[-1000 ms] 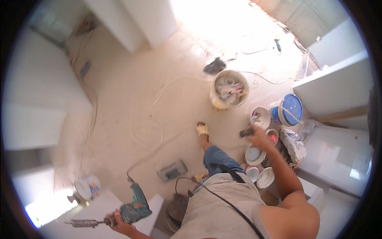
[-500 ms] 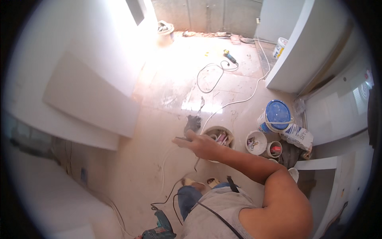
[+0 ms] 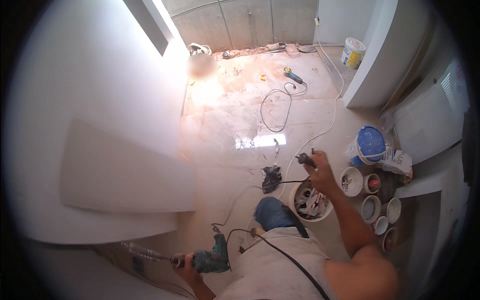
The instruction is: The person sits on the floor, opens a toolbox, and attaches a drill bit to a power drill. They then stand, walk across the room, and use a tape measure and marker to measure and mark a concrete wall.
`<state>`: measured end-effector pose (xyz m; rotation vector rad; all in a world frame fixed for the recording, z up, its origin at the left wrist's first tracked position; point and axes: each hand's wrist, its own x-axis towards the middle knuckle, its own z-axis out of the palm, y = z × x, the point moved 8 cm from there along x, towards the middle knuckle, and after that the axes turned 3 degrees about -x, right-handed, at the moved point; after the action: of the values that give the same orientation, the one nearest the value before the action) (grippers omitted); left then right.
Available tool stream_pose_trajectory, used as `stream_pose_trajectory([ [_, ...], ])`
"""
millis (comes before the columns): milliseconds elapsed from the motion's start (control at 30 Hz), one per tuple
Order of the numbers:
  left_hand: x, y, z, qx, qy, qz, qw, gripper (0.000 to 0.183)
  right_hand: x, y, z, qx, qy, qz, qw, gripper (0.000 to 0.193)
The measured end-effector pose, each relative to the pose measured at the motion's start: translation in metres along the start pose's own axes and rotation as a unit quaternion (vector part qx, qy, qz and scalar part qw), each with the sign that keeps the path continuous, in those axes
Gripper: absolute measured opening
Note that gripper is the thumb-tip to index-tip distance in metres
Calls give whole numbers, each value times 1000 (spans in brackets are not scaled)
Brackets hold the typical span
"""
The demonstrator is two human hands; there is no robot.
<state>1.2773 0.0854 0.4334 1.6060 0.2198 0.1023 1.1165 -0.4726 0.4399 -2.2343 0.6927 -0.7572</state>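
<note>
At the lower left my left hand (image 3: pixel 187 267) is closed round the front of a teal power drill (image 3: pixel 210 259), just behind its chuck. A long metal drill bit (image 3: pixel 147 252) points left from the chuck. Out in front, my right hand (image 3: pixel 322 175) is closed on a dark plug (image 3: pixel 306 160), held up above a bucket of tools (image 3: pixel 325 214). A black cord (image 3: pixel 295 182) runs left from near that hand toward a black cloth-like scrap (image 3: pixel 271 179) on the floor.
Ahead on the tiles lies an angle grinder (image 3: pixel 294 75) with a looped cable. To the right stand a blue-lidded bucket (image 3: pixel 370 142), a white bag (image 3: pixel 397 160) and several small tubs (image 3: pixel 351 181). A white cord (image 3: pixel 334 120) crosses the floor. White panels (image 3: pixel 120 165) line the left.
My right hand has moved right and up from the middle, and the plug now shows in it. My left hand and the drill have come further into view. The view has shifted.
</note>
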Motion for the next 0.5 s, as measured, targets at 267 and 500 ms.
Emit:
stream_pose_trajectory([
  [267, 175, 15, 174, 62, -91, 14, 994, 24, 96, 94, 58, -43, 73, 143, 986, 21],
  [500, 292, 29, 315, 16, -138, 8, 990, 25, 230, 108, 95, -6, 12, 218, 976, 20],
])
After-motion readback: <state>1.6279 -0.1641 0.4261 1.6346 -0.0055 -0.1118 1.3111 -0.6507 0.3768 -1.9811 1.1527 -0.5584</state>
